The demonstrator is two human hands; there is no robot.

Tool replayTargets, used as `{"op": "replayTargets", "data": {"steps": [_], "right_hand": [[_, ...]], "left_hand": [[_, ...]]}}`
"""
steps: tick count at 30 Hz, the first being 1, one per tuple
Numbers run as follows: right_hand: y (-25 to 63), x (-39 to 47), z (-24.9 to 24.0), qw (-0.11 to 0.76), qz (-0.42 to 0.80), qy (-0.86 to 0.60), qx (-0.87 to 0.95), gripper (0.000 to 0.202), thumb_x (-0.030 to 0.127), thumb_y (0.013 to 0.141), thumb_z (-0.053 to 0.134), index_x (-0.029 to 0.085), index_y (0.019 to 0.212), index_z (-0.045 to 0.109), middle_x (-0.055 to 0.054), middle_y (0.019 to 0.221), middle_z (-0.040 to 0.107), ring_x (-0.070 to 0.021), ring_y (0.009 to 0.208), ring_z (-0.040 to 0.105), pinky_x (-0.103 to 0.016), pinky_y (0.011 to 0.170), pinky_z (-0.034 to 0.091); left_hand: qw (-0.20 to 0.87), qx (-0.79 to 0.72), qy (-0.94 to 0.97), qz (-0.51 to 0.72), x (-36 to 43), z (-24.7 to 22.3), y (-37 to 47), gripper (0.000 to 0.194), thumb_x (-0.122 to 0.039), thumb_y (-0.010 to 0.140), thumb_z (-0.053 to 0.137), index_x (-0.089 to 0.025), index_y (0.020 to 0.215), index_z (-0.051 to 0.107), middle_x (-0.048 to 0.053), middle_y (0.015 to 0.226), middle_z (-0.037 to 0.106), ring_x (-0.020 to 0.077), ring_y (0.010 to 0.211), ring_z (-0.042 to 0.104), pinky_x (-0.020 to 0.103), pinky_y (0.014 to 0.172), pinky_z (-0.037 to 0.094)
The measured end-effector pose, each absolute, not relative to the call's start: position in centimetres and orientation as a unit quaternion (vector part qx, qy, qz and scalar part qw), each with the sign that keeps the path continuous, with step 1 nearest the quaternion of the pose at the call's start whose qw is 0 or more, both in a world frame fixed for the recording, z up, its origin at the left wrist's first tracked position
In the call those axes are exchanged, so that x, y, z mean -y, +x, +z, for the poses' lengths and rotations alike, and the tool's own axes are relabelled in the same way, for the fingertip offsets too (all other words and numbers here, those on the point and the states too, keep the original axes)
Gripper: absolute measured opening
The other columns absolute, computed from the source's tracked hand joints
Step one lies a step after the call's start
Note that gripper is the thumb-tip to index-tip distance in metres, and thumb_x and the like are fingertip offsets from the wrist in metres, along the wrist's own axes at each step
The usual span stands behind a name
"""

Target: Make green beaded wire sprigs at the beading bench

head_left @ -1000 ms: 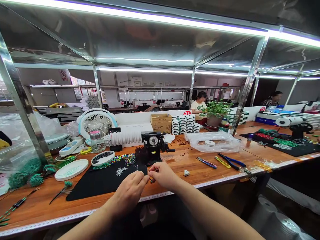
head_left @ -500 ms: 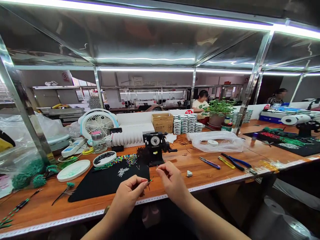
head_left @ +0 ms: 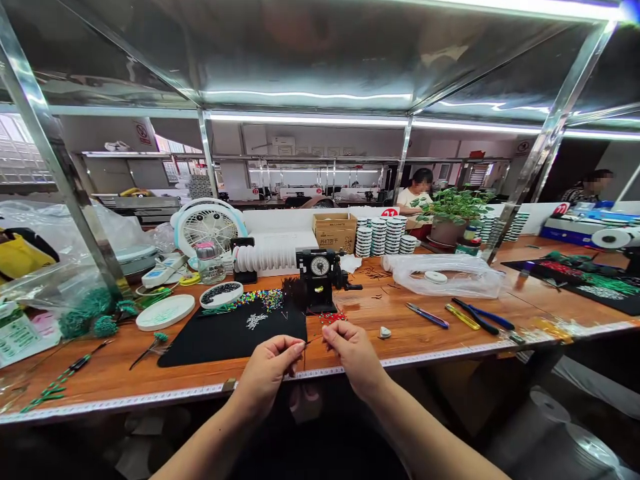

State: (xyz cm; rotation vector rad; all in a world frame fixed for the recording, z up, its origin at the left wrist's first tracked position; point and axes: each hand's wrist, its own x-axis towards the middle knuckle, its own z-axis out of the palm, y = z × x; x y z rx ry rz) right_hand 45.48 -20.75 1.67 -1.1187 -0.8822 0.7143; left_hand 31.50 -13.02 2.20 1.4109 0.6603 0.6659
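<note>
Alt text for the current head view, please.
A person's left hand and right hand pinch a thin strand between them near the front edge of a wooden bench. Beyond stands a dial-faced black machine; a black mat with colourful beads lies left, pliers right.

Parted bare left hand (head_left: 267,375) from bare right hand (head_left: 354,350); brought thin reddish strand (head_left: 314,339) into view between both; uncovered small red pieces (head_left: 333,319) before black dial-faced machine (head_left: 319,285).
</note>
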Motion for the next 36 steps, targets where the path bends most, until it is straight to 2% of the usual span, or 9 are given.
{"op": "replayTargets", "data": {"steps": [11, 17, 22, 26, 30, 33, 36], "right_hand": [[46.0, 20.8, 2.2, 0.743, 0.419, -0.437, 0.284, 0.034, 0.043, 0.065, 0.069, 0.015, 0.064, 0.050, 0.004, 0.057, 0.045, -0.0039, 0.044, 0.025, -0.020, 0.041, 0.013], [46.4, 21.3, 2.6, 0.745, 0.413, -0.430, 0.299, 0.035, 0.046, 0.069, 0.066, 0.016, 0.066, 0.050, 0.003, 0.061, 0.045, -0.0049, 0.046, 0.029, -0.019, 0.040, 0.016], [46.9, 21.4, 2.9, 0.735, 0.325, -0.473, 0.361, 0.032, 0.045, 0.076, 0.062, 0.016, 0.066, 0.054, 0.003, 0.058, 0.045, -0.0067, 0.048, 0.033, -0.020, 0.043, 0.022], [47.0, 21.3, 2.7, 0.718, 0.225, -0.510, 0.417, 0.029, 0.039, 0.082, 0.057, 0.016, 0.064, 0.055, 0.002, 0.058, 0.047, -0.0098, 0.055, 0.039, -0.023, 0.052, 0.030], [46.8, 21.2, 2.0, 0.630, 0.058, -0.593, 0.499, 0.024, 0.027, 0.090, 0.043, 0.016, 0.070, 0.052, -0.001, 0.068, 0.051, -0.0128, 0.065, 0.046, -0.026, 0.062, 0.036], [46.7, 21.0, 1.3, 0.576, -0.033, -0.615, 0.538, 0.015, 0.018, 0.088, 0.040, 0.017, 0.076, 0.050, -0.004, 0.077, 0.052, -0.0147, 0.072, 0.048, -0.027, 0.068, 0.039], [46.6, 20.7, 0.9, 0.549, -0.074, -0.598, 0.579, 0.010, 0.013, 0.085, 0.042, 0.017, 0.079, 0.049, -0.006, 0.086, 0.053, -0.0159, 0.083, 0.050, -0.027, 0.075, 0.042]], "left_hand": [[0.667, -0.253, 0.643, 0.281, 13.4, 3.0, 32.0, 0.023, -0.037, 0.073, 0.068, -0.016, 0.069, 0.059, -0.004, 0.055, 0.049, 0.0079, 0.048, 0.041, 0.019, 0.045, 0.030], [0.693, -0.237, 0.629, 0.259, 13.7, 3.9, 32.7, 0.026, -0.038, 0.071, 0.070, -0.015, 0.071, 0.058, -0.003, 0.059, 0.052, 0.0059, 0.049, 0.041, 0.017, 0.047, 0.032], [0.717, -0.242, 0.618, 0.213, 13.3, 4.4, 33.9, 0.035, -0.050, 0.079, 0.057, -0.016, 0.075, 0.056, -0.005, 0.045, 0.047, 0.0051, 0.036, 0.032, 0.018, 0.038, 0.021], [0.708, -0.242, 0.640, 0.174, 12.9, 4.1, 34.6, 0.035, -0.048, 0.073, 0.065, -0.015, 0.069, 0.054, -0.009, 0.036, 0.039, 0.0033, 0.031, 0.021, 0.018, 0.034, 0.011], [0.705, -0.260, 0.647, 0.130, 12.2, 3.3, 34.7, 0.041, -0.054, 0.067, 0.068, -0.017, 0.064, 0.051, -0.010, 0.033, 0.036, 0.0025, 0.030, 0.017, 0.018, 0.034, 0.007], [0.716, -0.270, 0.634, 0.112, 12.1, 2.9, 34.6, 0.048, -0.059, 0.059, 0.072, -0.018, 0.059, 0.047, -0.010, 0.033, 0.035, 0.0016, 0.029, 0.016, 0.018, 0.034, 0.005], [0.741, -0.279, 0.599, 0.122, 12.5, 2.7, 34.2, 0.050, -0.057, 0.050, 0.078, -0.017, 0.056, 0.049, -0.006, 0.041, 0.045, 0.0008, 0.030, 0.025, 0.016, 0.034, 0.011]]}}
